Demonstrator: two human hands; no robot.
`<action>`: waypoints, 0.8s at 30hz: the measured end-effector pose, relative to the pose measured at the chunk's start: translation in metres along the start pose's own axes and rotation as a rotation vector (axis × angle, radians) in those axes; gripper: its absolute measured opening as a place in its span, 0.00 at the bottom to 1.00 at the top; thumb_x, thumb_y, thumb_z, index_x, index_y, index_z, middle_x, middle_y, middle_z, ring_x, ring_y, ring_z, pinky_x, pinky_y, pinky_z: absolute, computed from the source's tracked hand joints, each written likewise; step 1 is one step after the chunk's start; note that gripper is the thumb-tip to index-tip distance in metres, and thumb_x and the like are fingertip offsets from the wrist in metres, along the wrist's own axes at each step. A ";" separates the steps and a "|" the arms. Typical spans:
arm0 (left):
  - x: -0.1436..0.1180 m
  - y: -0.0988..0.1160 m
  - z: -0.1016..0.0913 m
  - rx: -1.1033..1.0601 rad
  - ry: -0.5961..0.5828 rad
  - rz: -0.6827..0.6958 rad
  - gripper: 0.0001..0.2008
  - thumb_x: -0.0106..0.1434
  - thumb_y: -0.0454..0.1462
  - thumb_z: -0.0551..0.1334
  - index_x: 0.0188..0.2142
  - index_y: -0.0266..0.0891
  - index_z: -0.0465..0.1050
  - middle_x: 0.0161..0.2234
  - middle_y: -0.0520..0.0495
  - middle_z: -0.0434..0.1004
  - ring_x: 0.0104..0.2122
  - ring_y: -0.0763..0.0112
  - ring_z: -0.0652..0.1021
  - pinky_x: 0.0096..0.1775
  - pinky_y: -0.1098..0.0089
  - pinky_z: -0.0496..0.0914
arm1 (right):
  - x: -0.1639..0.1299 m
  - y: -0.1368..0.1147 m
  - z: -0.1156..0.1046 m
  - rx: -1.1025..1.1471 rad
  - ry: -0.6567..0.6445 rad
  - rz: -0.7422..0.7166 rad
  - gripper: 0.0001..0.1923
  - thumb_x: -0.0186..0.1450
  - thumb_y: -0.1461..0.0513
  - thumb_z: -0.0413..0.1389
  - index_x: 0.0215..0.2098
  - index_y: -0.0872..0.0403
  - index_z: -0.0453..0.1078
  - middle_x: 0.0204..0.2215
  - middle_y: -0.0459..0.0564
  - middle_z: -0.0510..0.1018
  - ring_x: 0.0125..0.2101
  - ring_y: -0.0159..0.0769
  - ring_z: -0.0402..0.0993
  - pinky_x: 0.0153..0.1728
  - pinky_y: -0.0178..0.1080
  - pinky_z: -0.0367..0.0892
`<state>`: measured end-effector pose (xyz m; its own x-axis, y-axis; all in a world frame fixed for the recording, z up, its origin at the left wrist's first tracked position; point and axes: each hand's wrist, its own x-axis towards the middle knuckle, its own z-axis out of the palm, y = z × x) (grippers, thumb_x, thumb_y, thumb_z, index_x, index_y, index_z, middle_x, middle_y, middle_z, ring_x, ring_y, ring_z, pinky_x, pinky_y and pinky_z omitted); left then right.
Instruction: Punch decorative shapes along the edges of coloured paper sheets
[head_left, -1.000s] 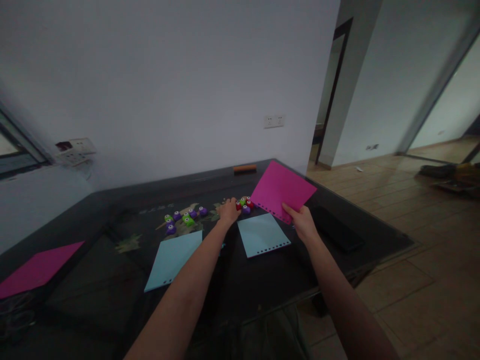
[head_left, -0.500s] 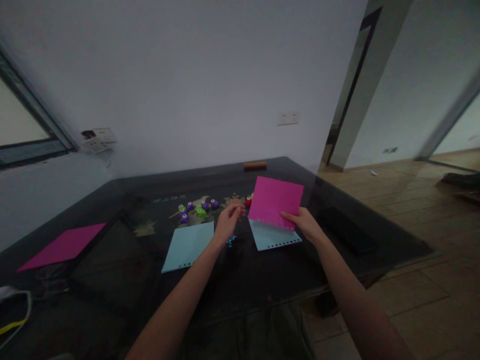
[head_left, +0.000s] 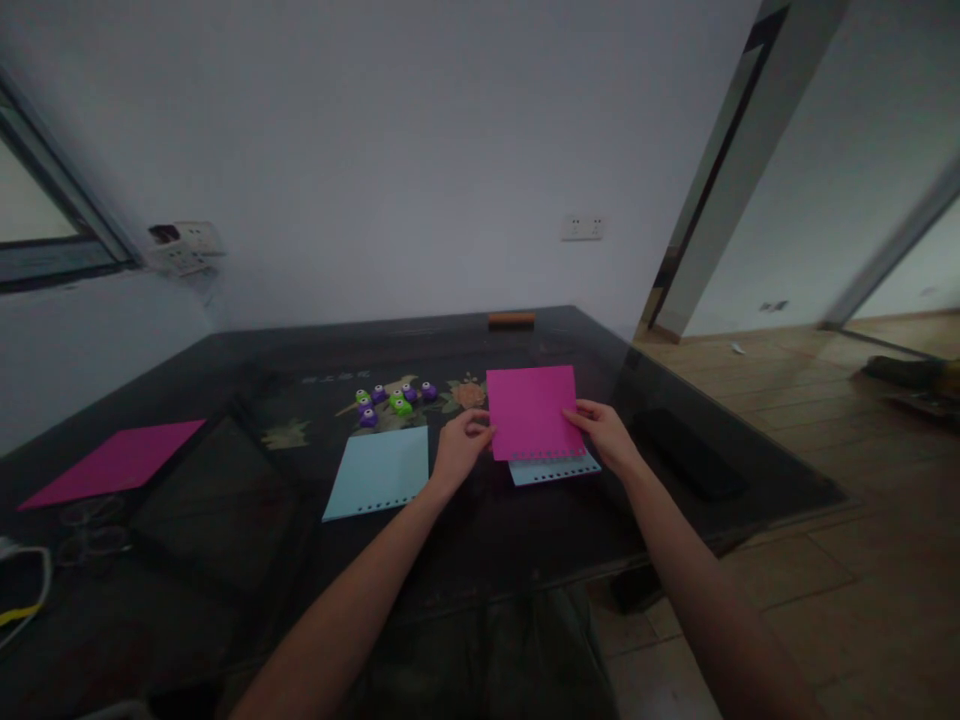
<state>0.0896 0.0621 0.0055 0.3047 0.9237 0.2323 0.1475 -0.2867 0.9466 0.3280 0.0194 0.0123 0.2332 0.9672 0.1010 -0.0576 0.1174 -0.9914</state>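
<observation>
A pink sheet of paper point(head_left: 531, 412), with a row of punched holes along its near edge, is held up over the right light-blue sheet point(head_left: 551, 470). My right hand point(head_left: 606, 432) grips its right edge, thumb on top. At its left edge, the fingers of my left hand point(head_left: 463, 445) are closed on the paper. Only the near, hole-punched strip of the right light-blue sheet shows below it. Left of my left hand, another light-blue sheet point(head_left: 382, 470) lies flat on the dark table point(head_left: 465, 560).
Several green and purple one-eyed toys point(head_left: 397, 400) stand behind the left light-blue sheet. A second pink sheet point(head_left: 116, 462) lies at far left, near a pair of glasses point(head_left: 94, 530). A brown cylinder point(head_left: 511, 321) is by the wall, a black oblong object point(head_left: 690, 455) at right.
My left hand has come to the pink sheet's left edge and closed on it. The sheet has straightened and shifted slightly left. Small blue bits and a red toy are now hidden.
</observation>
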 end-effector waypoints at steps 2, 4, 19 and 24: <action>-0.002 0.002 0.002 -0.020 -0.002 0.019 0.16 0.54 0.37 0.62 0.43 0.37 0.67 0.22 0.52 0.76 0.23 0.71 0.76 0.30 0.71 0.70 | 0.003 0.001 -0.003 0.001 0.064 -0.052 0.16 0.46 0.55 0.65 0.31 0.54 0.74 0.28 0.48 0.79 0.27 0.34 0.74 0.32 0.36 0.68; -0.004 0.003 0.005 -0.045 -0.008 0.028 0.22 0.54 0.36 0.62 0.49 0.38 0.62 0.23 0.53 0.76 0.23 0.72 0.76 0.31 0.71 0.71 | 0.005 0.002 -0.006 0.000 0.102 -0.082 0.15 0.46 0.56 0.65 0.31 0.55 0.74 0.28 0.48 0.79 0.27 0.33 0.73 0.33 0.35 0.67; -0.017 0.013 0.010 0.422 -0.001 0.307 0.13 0.60 0.31 0.55 0.45 0.40 0.66 0.45 0.45 0.67 0.43 0.69 0.72 0.45 0.70 0.68 | 0.005 0.006 -0.027 -0.090 0.181 0.095 0.15 0.43 0.63 0.65 0.30 0.57 0.73 0.20 0.46 0.76 0.18 0.31 0.68 0.23 0.36 0.63; -0.019 0.008 0.012 0.554 -0.111 0.271 0.13 0.60 0.31 0.54 0.45 0.41 0.67 0.48 0.45 0.69 0.50 0.66 0.70 0.52 0.65 0.63 | 0.003 0.004 -0.026 -0.192 0.138 0.159 0.13 0.44 0.64 0.64 0.30 0.58 0.74 0.20 0.47 0.76 0.18 0.31 0.68 0.19 0.33 0.61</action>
<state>0.0958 0.0391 0.0058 0.4909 0.7762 0.3957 0.5079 -0.6240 0.5939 0.3533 0.0171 0.0069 0.3665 0.9287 -0.0558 0.0780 -0.0905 -0.9928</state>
